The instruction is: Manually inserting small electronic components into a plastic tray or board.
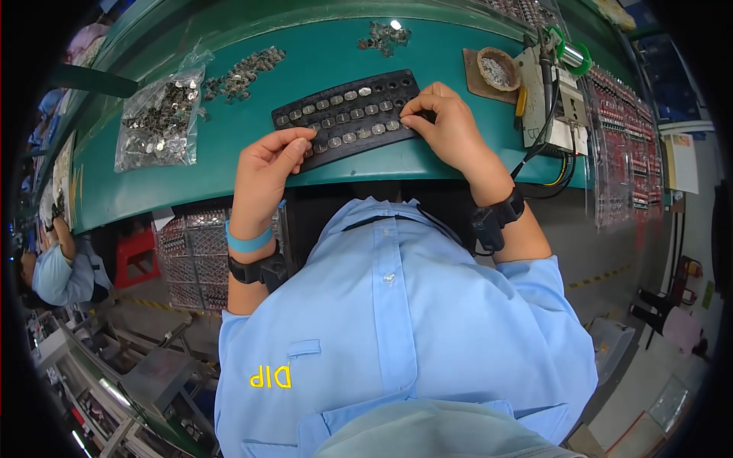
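Note:
A black tray [343, 85] with three rows of round holes lies slightly tilted on the green bench. Small shiny metal discs [356, 113] fill most of the holes; several holes at the right end of the far rows look dark. At the tray's near left corner my left hand [267, 172] has its thumb and forefinger pinched together. My right hand [454, 133] pinches at the right end of the near row, with its other fingers curled. Whatever is between the fingertips of either hand is too small or hidden to name.
Left of the tray lies a clear plastic bag [162, 122] of metal pieces, beside a loose pile [244, 72]. Another small pile [384, 38] sits farther back. To the right are a round bowl [498, 69], a soldering station [551, 95] with cables, and a solder spool [574, 55].

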A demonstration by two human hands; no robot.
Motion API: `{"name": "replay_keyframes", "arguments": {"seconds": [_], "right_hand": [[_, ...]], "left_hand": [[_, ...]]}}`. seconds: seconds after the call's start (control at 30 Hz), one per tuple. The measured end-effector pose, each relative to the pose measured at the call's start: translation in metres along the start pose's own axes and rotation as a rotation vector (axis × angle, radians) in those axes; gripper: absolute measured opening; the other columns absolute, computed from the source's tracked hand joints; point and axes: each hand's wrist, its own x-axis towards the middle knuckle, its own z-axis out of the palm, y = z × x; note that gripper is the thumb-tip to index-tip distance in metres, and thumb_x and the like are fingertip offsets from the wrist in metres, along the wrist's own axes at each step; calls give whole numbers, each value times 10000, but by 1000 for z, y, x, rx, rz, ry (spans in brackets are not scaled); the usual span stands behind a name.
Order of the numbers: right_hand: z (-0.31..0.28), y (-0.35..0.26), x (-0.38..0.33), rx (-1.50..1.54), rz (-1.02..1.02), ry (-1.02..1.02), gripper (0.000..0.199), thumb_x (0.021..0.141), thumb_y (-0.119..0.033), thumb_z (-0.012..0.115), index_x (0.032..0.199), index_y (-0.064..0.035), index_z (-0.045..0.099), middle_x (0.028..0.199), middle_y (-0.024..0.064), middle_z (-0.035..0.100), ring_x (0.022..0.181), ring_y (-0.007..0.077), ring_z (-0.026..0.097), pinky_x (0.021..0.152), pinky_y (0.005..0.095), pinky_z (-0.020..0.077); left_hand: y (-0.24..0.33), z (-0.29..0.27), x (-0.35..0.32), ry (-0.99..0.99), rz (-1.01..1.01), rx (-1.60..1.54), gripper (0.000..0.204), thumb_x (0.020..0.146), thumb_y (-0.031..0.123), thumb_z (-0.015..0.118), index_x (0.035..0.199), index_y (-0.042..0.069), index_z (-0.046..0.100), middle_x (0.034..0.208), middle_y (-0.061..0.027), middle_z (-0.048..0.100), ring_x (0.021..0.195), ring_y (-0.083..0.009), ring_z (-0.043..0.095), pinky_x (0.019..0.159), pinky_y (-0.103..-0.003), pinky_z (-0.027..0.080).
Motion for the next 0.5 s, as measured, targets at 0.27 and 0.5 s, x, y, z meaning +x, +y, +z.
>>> {"name": "replay_keyframes", "arguments": {"seconds": [0.27,0.5], "right_hand": [[0,-21,-25,-367,-155,222,125,749,-132,805,859,-101,756,894,42,602,893,255,568,811,370,415],[0,0,-17,-261,-212,141,116,761,-179,796,869,-143,771,996,33,621,971,246,561,846,377,382]], "left_hand": [[11,24,10,66,52,-31,211,978,125,630,1130,-4,698,849,-13,659,741,-50,581,648,-187,461],[17,41,35,-84,-2,-46,214,1007,162,580,1079,-9,689,787,-5,635,615,-42,562,534,-178,430]]}}
